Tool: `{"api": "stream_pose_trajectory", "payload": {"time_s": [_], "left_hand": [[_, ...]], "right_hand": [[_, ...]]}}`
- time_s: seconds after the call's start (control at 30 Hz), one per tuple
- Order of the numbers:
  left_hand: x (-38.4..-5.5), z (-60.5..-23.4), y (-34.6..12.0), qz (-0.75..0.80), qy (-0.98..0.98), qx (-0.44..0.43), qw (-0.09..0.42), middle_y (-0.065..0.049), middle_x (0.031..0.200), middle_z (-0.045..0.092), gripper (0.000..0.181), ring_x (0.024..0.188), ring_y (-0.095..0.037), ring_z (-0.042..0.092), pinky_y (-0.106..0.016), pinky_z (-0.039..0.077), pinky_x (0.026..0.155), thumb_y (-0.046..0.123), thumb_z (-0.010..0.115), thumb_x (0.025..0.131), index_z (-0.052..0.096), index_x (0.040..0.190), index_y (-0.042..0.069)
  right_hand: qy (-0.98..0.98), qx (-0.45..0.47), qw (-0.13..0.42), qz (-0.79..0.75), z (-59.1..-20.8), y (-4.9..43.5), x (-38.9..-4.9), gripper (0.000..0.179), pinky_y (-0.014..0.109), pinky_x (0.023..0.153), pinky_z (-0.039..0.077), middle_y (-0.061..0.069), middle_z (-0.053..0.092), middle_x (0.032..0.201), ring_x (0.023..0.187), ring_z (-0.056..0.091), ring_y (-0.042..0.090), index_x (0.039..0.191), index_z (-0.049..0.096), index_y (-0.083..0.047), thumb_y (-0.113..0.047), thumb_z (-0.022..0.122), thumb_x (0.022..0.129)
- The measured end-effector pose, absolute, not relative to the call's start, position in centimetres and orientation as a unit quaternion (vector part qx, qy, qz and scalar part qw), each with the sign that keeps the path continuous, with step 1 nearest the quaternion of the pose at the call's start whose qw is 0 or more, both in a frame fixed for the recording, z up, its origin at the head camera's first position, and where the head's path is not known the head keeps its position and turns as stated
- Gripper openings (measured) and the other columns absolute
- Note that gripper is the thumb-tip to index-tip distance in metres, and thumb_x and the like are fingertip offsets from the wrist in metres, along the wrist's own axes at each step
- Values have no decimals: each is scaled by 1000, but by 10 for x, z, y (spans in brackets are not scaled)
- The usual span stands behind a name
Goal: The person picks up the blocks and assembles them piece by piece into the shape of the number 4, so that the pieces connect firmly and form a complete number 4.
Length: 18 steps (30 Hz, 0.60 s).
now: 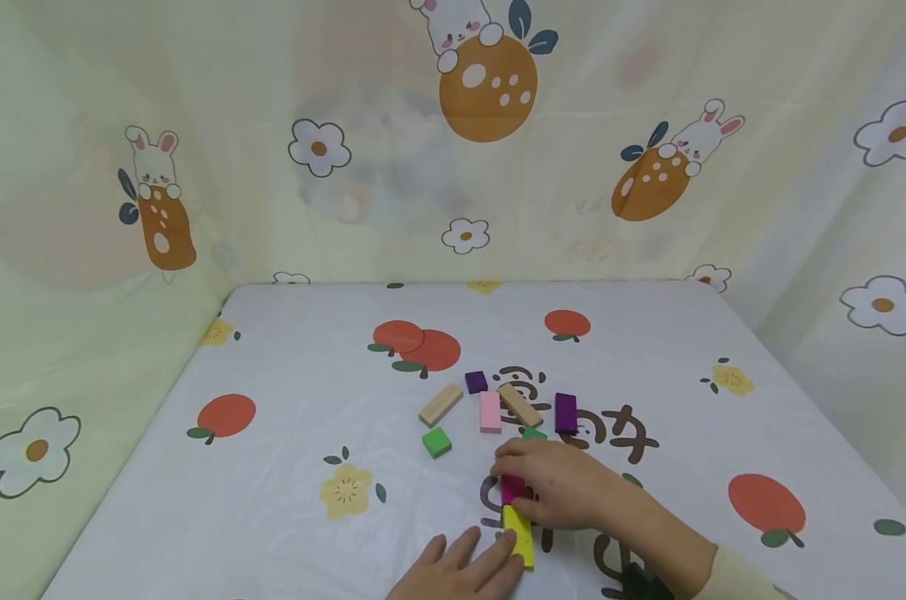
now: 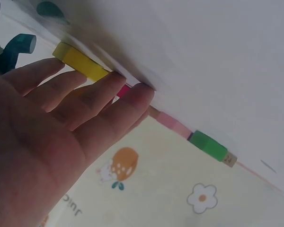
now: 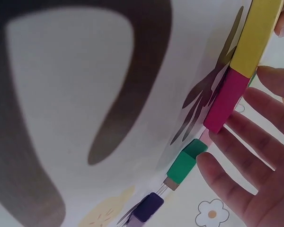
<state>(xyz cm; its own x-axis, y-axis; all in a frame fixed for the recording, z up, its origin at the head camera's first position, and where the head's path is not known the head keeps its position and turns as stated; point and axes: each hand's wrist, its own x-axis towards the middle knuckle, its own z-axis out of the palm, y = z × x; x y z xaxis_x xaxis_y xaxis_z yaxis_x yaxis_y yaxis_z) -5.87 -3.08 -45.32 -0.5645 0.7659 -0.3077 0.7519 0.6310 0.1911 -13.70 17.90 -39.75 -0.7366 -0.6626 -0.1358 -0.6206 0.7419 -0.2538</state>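
My right hand holds a magenta block, fingers about its far end and left side, the thumb by its near end. In the right wrist view that magenta block stands end to end with a yellow block. A green block shows close by the little finger. My left hand reaches in from the near edge, fingers spread and nearly straight, fingertips beside the yellow block. In the left wrist view, the fingers partly hide both blocks.
Beyond the hands lie two wooden blocks, a pink block, a small dark purple block, a longer purple block and a light green block. A patterned cloth covers the table; curtains hang behind and at the sides.
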Motion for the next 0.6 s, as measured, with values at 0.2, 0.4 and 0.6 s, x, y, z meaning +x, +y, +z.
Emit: {"api": "stream_pose_trajectory", "payload": {"time_s": [0.2,0.4,0.6], "left_hand": [[-59,-454,-31,18,884,433,177,20,169,24,73,148,-20,44,-51,51,108,78,23,98,29,161,42],[-61,-453,-30,12,881,439,176,20,169,24,72,146,-20,46,-50,52,106,77,24,99,30,160,41],[-62,-450,-29,8,881,436,182,20,168,26,69,144,-20,48,-49,53,104,77,30,99,34,158,42]], "right_hand": [[921,-364,99,-90,-398,181,-136,32,47,101,56,2,68,131,120,65,24,121,76,-19,-25,78,89],[921,-363,103,-95,-399,182,-138,31,48,102,56,2,68,130,120,64,24,119,77,-20,-26,78,89],[923,-356,108,-95,-399,181,-139,28,49,103,55,2,68,130,120,64,25,116,77,-21,-28,79,89]]}}
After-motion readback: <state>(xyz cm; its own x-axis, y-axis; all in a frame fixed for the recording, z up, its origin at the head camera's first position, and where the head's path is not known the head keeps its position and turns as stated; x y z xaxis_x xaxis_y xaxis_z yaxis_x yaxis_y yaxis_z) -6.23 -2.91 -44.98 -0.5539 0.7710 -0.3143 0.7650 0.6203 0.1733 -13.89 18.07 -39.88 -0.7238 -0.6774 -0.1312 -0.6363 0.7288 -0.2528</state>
